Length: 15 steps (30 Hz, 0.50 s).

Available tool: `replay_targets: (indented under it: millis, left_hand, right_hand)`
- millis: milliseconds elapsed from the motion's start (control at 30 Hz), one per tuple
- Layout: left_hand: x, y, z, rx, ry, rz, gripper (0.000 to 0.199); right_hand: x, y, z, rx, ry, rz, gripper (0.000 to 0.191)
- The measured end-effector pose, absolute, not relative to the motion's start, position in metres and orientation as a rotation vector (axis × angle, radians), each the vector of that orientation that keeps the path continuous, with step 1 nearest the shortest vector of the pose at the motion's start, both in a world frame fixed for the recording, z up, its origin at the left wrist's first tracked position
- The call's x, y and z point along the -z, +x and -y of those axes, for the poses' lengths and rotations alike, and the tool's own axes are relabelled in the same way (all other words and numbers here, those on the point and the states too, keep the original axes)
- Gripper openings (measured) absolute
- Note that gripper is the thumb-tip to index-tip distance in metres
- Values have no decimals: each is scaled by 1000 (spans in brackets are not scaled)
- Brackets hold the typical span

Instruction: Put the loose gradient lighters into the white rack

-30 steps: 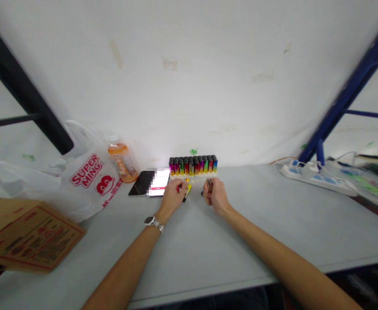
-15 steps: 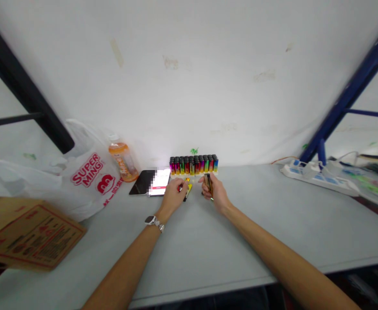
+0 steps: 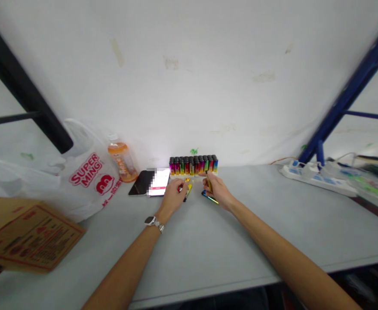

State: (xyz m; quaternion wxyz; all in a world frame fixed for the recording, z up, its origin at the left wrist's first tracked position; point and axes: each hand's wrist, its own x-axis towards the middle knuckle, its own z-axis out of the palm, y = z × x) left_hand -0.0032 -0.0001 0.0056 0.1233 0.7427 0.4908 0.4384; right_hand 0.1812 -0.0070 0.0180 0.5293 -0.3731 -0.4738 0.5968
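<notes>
Several multicoloured lighters [image 3: 193,166] with black tops stand upright in tight rows near the wall. My left hand [image 3: 175,193] is closed in a pinch in front of them, with the gold end of a lighter [image 3: 187,180] showing at the fingertips; the rest is hidden. Beside those fingers a yellow lighter [image 3: 189,189] with a black end lies on the table. My right hand [image 3: 219,190] is wrapped round a gold lighter [image 3: 209,184], tilted in the fingers. Just below it a blue-green lighter [image 3: 210,198] lies on the table, partly beside the palm.
A tablet [image 3: 142,183] with a lit screen lies left of my left hand. Further left stand an orange drink bottle [image 3: 123,159], a white plastic bag [image 3: 79,189] and a cardboard box [image 3: 34,237]. A white power strip [image 3: 318,178] with plugs lies at the right.
My right hand has shifted slightly and turned, tilting the gold lighter. The blue-green lighter below it now shows more fully. My left hand has hardly moved.
</notes>
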Motion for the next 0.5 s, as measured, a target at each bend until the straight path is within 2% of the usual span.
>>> replay_targets:
  millis: [133,333,500]
  left_hand:
    - [-6,-4,0,-1277,2170,-1437,32]
    - [-5,-4,0,-1249,2200,-1441,32]
    - [-6,-3,1,-1156,2277,-1482,29]
  right_hand:
    - [-16,184,5,-1309,-868,1263,42]
    - [-16,205,-13,-633,-1029,1653,24]
    - [-22,218,-39,-481,-1081,1711,28]
